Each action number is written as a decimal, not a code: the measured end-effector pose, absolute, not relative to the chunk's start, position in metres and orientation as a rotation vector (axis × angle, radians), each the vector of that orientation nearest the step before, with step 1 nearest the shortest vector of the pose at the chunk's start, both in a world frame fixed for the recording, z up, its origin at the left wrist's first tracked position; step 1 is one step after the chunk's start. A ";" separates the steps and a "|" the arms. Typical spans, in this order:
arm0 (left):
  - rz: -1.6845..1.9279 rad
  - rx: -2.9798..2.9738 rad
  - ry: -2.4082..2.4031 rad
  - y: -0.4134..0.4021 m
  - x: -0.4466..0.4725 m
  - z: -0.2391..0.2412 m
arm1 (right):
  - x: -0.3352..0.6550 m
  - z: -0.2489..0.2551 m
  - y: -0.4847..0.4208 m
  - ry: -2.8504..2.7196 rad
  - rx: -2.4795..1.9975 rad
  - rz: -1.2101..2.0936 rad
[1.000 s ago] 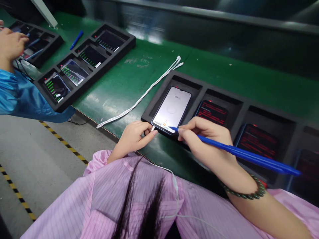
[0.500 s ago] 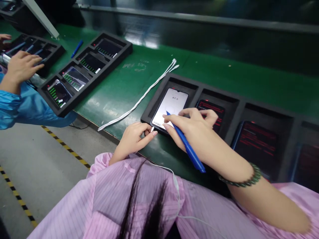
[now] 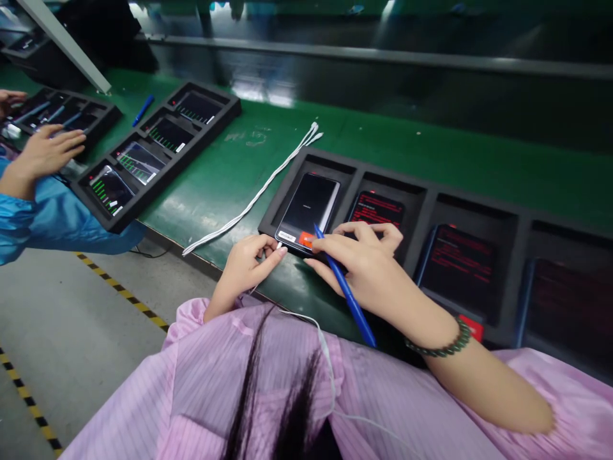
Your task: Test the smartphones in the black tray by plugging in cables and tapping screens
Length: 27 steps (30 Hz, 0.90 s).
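Observation:
A smartphone (image 3: 309, 203) with a dark screen lies in the leftmost compartment of a black foam tray (image 3: 428, 220). At its lower left end, my left hand (image 3: 251, 262) pinches the white plug of a charging cable (image 3: 320, 338), whose cord runs down over my lap. My right hand (image 3: 368, 268) holds a blue pen (image 3: 349, 297), its tip over the lower part of that phone, beside a red-orange label (image 3: 306, 239). To the right, phones with red text, such as the second phone (image 3: 376, 209) and third phone (image 3: 462, 259), sit in their own compartments.
White cables (image 3: 253, 201) lie bundled left of my tray. Another foam tray (image 3: 165, 172) holds several phones with green bars. Near it lies another blue pen (image 3: 142, 110). A co-worker's hand (image 3: 48, 153) rests by a further tray (image 3: 100, 118) at far left.
The near phone's screen has turned from a white page with a number to dark. My right hand has drawn back slightly toward me, uncovering the red-orange label. The view has shifted a little.

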<state>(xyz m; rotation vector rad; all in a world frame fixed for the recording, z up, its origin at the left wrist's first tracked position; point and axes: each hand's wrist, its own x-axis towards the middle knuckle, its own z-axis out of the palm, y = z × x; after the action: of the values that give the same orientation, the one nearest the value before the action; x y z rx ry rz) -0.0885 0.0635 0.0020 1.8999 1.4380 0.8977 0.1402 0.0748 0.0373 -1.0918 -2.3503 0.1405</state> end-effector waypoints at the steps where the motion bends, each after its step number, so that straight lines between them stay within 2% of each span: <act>1: 0.910 1.882 1.444 0.063 -0.088 0.001 | 0.140 0.037 0.075 -2.334 -1.104 0.151; 19: 0.960 1.943 1.552 0.064 -0.082 0.003 | 0.132 0.030 0.074 -2.315 -1.175 0.184; 27: 0.994 1.999 1.554 0.061 -0.084 0.011 | 0.129 0.050 0.071 -2.485 -1.320 0.293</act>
<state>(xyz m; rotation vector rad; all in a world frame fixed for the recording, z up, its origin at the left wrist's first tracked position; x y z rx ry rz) -0.0836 0.0606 0.0111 1.9988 1.5543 0.9944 0.1291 0.0714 0.0503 -1.3203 -2.4852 0.2934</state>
